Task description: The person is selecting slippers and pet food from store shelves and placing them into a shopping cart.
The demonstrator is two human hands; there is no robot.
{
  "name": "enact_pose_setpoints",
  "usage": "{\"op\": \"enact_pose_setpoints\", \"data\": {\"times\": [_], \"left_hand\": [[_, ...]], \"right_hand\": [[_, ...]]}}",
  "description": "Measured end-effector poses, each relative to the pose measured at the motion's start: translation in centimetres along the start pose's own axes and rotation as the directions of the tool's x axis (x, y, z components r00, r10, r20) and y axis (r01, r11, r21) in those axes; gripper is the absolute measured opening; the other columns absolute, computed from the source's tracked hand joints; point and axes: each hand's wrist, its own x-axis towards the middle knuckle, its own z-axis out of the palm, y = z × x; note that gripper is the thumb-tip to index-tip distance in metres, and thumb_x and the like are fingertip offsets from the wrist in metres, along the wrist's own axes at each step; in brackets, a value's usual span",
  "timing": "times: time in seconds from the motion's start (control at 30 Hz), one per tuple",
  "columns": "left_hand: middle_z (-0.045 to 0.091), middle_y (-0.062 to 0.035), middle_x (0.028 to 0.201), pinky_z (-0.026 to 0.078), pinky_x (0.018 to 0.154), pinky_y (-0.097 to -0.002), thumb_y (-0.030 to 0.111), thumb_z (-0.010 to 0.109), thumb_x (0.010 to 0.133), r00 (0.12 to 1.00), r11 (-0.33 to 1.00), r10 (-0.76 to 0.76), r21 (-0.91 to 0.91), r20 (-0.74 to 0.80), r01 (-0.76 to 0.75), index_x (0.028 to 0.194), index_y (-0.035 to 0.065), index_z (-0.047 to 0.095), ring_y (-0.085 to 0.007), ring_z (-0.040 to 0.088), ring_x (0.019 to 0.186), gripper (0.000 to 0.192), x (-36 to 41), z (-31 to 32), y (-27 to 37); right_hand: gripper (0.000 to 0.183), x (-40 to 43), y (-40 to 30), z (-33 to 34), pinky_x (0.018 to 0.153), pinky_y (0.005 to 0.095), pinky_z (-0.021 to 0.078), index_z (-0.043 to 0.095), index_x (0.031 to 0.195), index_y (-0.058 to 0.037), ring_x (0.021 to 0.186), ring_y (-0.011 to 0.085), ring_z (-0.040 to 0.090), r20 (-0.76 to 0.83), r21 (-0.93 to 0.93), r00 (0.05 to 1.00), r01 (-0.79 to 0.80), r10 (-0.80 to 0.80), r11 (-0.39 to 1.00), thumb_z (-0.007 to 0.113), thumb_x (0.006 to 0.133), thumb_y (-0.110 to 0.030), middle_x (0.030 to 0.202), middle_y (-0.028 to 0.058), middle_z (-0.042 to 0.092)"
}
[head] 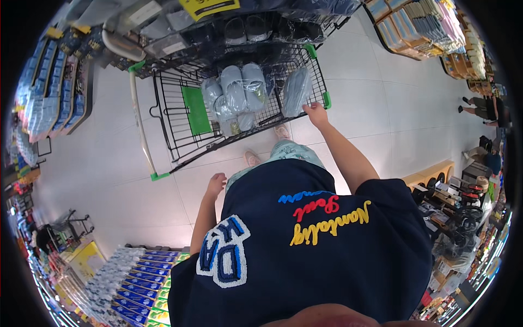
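A wire shopping cart (197, 110) with green corner caps stands before me, its handle bar at the left. My right hand (316, 113) is at its near right corner, fingers pinching the edge of a plastic-wrapped pair of grey slippers (297, 92). That pair lies slanted inside the cart, beside the rim. More wrapped light-grey slippers (235, 92) are heaped in the middle of the basket. My left hand (216, 184) hangs beside my thigh, fingers loosely curled and holding nothing. It is apart from the cart.
Beyond the cart, a display holds wrapped dark slippers (247, 29) under a yellow sign (210, 7). Stocked shelves stand at left (53, 88) and upper right (416, 28). Blue boxes (137, 286) are stacked behind me. Other people (484, 107) are at far right. Pale floor tiles (359, 98) surround the cart.
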Motion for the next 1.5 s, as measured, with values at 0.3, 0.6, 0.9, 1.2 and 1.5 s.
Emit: {"op": "enact_pose_setpoints", "data": {"times": [0.3,0.6,0.9,1.2,1.5], "left_hand": [[0.060,-0.0064,0.093,0.045,0.059,-0.0265,0.025,0.045,0.084,0.983,0.975,-0.169,-0.160,-0.076,0.156,0.105,0.0064,0.052,-0.0138,0.055,0.075,0.029,-4.0,0.9,-4.3],[0.059,-0.0098,0.097,0.044,0.069,-0.0275,0.022,0.045,0.085,0.982,0.984,-0.130,-0.143,-0.139,0.110,0.112,0.0027,0.048,-0.0172,0.056,0.083,0.034,-10.6,6.5,7.0],[0.056,-0.0107,0.104,0.043,0.079,-0.0286,0.021,0.054,0.083,0.936,0.935,0.348,0.050,0.047,-0.350,0.114,0.0011,0.047,-0.0187,0.055,0.091,0.038,-4.7,9.9,18.8],[0.029,-0.0322,0.125,0.030,0.097,-0.0410,0.032,0.072,0.063,0.640,0.470,0.746,0.535,0.184,-0.701,0.126,-0.0112,0.018,-0.0444,0.034,0.115,0.093,-0.2,14.6,27.3],[0.030,-0.0295,0.126,0.030,0.096,-0.0396,0.019,0.071,0.066,0.420,0.366,0.908,0.476,0.007,-0.800,0.126,-0.0114,0.016,-0.0399,0.034,0.118,0.087,-1.5,14.2,30.6]], "right_hand": [[0.076,11.3,5.6,8.4,0.080,0.0359,0.0466,0.049,0.109,0.0094,0.096,0.0311,0.056,0.053,0.157,0.988,-0.153,0.146,0.976,0.076,0.057,-0.039,0.103,0.0234,0.056],[0.057,11.0,4.0,8.1,0.073,0.0365,0.0485,0.055,0.100,0.0104,0.086,0.0302,0.060,0.308,0.131,0.891,-0.387,0.334,0.913,0.072,0.062,-0.028,0.093,0.0228,0.060],[0.054,7.8,-2.5,4.2,0.063,0.0356,0.0503,0.056,0.099,0.0089,0.077,0.0263,0.062,0.395,0.296,0.866,-0.435,0.305,0.851,0.072,0.062,-0.027,0.088,0.0192,0.061],[0.049,0.2,-13.6,1.0,0.058,0.0340,0.0484,0.059,0.098,-0.0004,0.068,0.0226,0.061,0.402,0.464,0.916,-0.217,0.015,0.859,0.071,0.061,-0.030,0.082,0.0129,0.062],[0.052,-3.1,-20.7,-2.5,0.073,0.0314,0.0445,0.055,0.100,0.0006,0.082,0.0210,0.059,0.168,0.413,0.962,0.132,-0.217,0.901,0.069,0.066,-0.035,0.089,0.0134,0.061]]}}
